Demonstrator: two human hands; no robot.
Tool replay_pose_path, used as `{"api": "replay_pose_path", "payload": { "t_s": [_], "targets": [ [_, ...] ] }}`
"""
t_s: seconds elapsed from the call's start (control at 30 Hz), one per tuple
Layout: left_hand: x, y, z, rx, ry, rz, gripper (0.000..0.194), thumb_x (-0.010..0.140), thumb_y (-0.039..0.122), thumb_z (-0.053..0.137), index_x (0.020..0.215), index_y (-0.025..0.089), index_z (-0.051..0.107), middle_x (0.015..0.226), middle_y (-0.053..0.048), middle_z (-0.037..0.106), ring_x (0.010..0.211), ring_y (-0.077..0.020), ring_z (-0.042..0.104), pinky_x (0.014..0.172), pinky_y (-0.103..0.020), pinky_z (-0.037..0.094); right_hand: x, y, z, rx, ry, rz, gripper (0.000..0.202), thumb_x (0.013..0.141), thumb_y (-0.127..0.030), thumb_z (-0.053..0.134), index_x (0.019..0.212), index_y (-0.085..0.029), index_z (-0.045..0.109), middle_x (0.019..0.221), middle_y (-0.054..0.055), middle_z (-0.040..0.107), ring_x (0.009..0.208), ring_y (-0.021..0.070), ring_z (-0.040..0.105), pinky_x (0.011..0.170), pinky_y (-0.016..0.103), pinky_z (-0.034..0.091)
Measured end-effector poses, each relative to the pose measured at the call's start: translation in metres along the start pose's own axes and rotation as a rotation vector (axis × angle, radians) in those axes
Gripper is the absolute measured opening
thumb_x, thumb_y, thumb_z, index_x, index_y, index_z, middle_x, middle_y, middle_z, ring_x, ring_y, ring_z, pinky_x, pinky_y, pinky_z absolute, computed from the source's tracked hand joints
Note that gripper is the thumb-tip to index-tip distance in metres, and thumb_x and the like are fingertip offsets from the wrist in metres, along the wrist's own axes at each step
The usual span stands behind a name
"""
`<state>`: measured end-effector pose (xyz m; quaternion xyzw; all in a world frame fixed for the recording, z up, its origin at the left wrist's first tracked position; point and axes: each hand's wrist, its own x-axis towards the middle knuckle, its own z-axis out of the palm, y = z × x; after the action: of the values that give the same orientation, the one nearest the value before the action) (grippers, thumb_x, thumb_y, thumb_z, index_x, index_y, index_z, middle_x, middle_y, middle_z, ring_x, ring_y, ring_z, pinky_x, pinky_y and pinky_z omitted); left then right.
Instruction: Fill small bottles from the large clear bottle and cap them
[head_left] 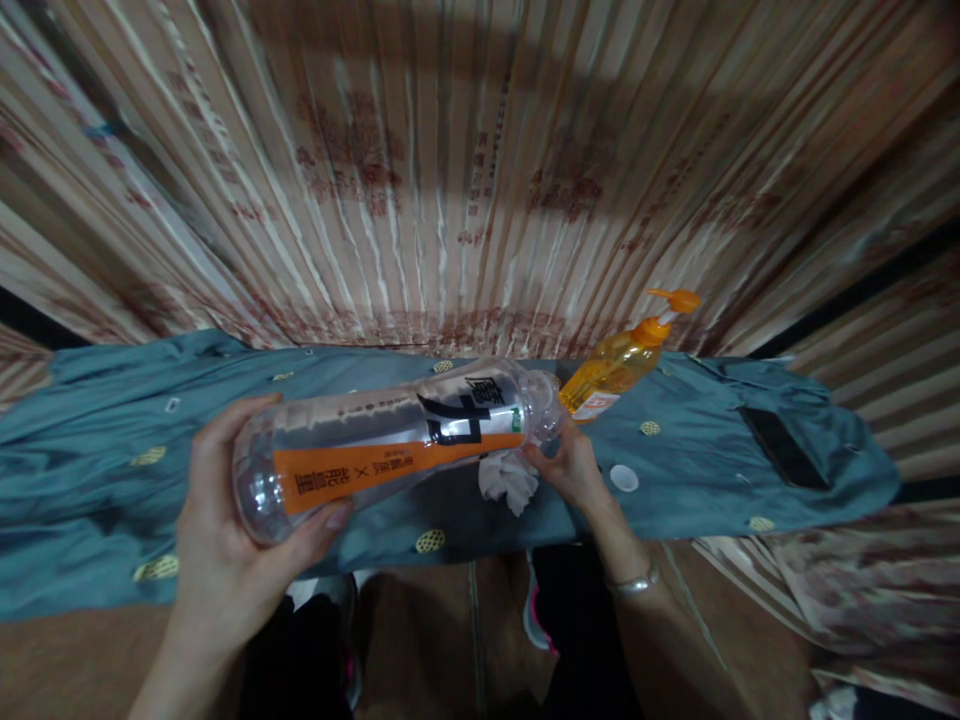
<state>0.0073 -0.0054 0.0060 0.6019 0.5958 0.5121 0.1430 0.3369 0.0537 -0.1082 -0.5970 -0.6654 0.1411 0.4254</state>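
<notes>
Your L hand (216,535) fingers wrap the bottle (390,450) near its base, R hand (570,468) fingers round its neck, sideways above the teal cloth (697,455). Grip lightly; thin plastic prob. dents.

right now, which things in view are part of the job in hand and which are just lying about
Part of the job: clear bottle, left hand near its base, right hand at its neck

Probably lying about: pump bottle, white disc, dark flat rectangle, crumpled white tissue (role unclear)
</notes>
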Motion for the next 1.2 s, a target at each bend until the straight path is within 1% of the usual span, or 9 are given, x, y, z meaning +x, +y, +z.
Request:
{"api": "replay_pose_path", "payload": {
  "t_s": [0.1,0.2,0.3,0.37,0.57,0.67,1.0,1.1,1.2],
  "targets": [
    [-0.0009,-0.0004,0.0004,0.004,-0.014,-0.013,0.072,0.067,0.052,0.068,0.135,0.044,0.049,0.124,-0.005,0.059,0.114,-0.0389,0.059,0.101,-0.068,0.047,0.0001,0.0002,0.0004,-0.003,0.001,-0.001,0.049,0.076,-0.034,0.066,0.122,-0.02,0.059,0.1,0.008,0.078,0.088,0.0272,0.074,0.074,0.037,0.06],
    [-0.0009,0.0008,0.0006,0.003,-0.017,-0.03,0.073,0.065,0.053,0.068,0.135,0.044,0.049,0.125,-0.005,0.059,0.115,-0.0394,0.059,0.1,-0.068,0.048,0.0001,0.0005,0.0007,-0.005,0.012,-0.004,0.05,0.075,-0.034,0.066,0.123,-0.02,0.058,0.098,0.009,0.078,0.087,0.0278,0.075,0.074,0.037,0.06],
    [-0.0002,0.0017,0.0004,0.002,-0.01,-0.027,0.071,0.065,0.052,0.069,0.133,0.044,0.05,0.125,-0.005,0.06,0.112,-0.0385,0.06,0.099,-0.068,0.049,-0.0001,0.0009,0.0006,-0.002,0.007,-0.01,0.051,0.076,-0.033,0.066,0.124,-0.02,0.057,0.101,0.009,0.077,0.09,0.028,0.075,0.076,0.038,0.061],
    [0.0004,0.0016,0.0004,0.007,-0.016,-0.027,0.071,0.066,0.051,0.069,0.133,0.043,0.05,0.124,-0.005,0.06,0.11,-0.0373,0.061,0.098,-0.066,0.05,-0.0002,0.0013,0.0005,-0.012,0.001,-0.012,0.052,0.076,-0.033,0.066,0.126,-0.02,0.057,0.101,0.009,0.077,0.09,0.028,0.075,0.076,0.038,0.061],
    [0.0016,-0.0017,0.0009,-0.006,0.0,-0.06,0.076,0.058,0.056,0.072,0.129,0.037,0.052,0.121,-0.007,0.061,0.11,-0.0385,0.062,0.097,-0.064,0.051,-0.0002,0.0026,0.0008,-0.033,0.007,-0.02,0.053,0.077,-0.034,0.065,0.127,-0.02,0.056,0.099,0.009,0.077,0.088,0.0281,0.075,0.074,0.038,0.061],
    [0.0021,-0.0033,0.0004,-0.019,0.006,-0.037,0.077,0.056,0.056,0.076,0.128,0.037,0.054,0.12,-0.007,0.062,0.108,-0.0381,0.063,0.095,-0.063,0.052,-0.0003,0.0031,0.0011,-0.011,0.003,-0.027,0.052,0.077,-0.034,0.065,0.126,-0.019,0.056,0.101,0.01,0.077,0.09,0.0285,0.075,0.076,0.038,0.061],
    [0.0002,-0.002,0.0007,-0.006,-0.009,-0.017,0.073,0.063,0.056,0.072,0.131,0.043,0.051,0.121,-0.007,0.061,0.109,-0.0388,0.061,0.096,-0.065,0.051,0.0,0.0014,0.0006,-0.019,0.0,0.001,0.054,0.076,-0.035,0.064,0.126,-0.018,0.056,0.1,0.011,0.077,0.09,0.0296,0.074,0.076,0.039,0.06],
    [0.0002,-0.0043,-0.0001,0.004,-0.021,-0.008,0.073,0.065,0.055,0.07,0.133,0.04,0.049,0.122,-0.008,0.06,0.109,-0.0396,0.061,0.095,-0.065,0.051,0.0002,0.0002,0.0003,-0.024,-0.003,0.007,0.053,0.076,-0.035,0.064,0.127,-0.019,0.056,0.101,0.011,0.077,0.09,0.0293,0.074,0.077,0.039,0.06],
    [0.001,-0.0049,-0.0011,0.017,-0.017,-0.004,0.074,0.063,0.054,0.073,0.132,0.037,0.051,0.121,-0.008,0.061,0.108,-0.0395,0.062,0.092,-0.064,0.053,0.0001,-0.0005,-0.0001,-0.017,-0.008,0.009,0.053,0.076,-0.034,0.064,0.127,-0.02,0.056,0.1,0.01,0.077,0.09,0.029,0.075,0.076,0.038,0.06]
  ]
}}
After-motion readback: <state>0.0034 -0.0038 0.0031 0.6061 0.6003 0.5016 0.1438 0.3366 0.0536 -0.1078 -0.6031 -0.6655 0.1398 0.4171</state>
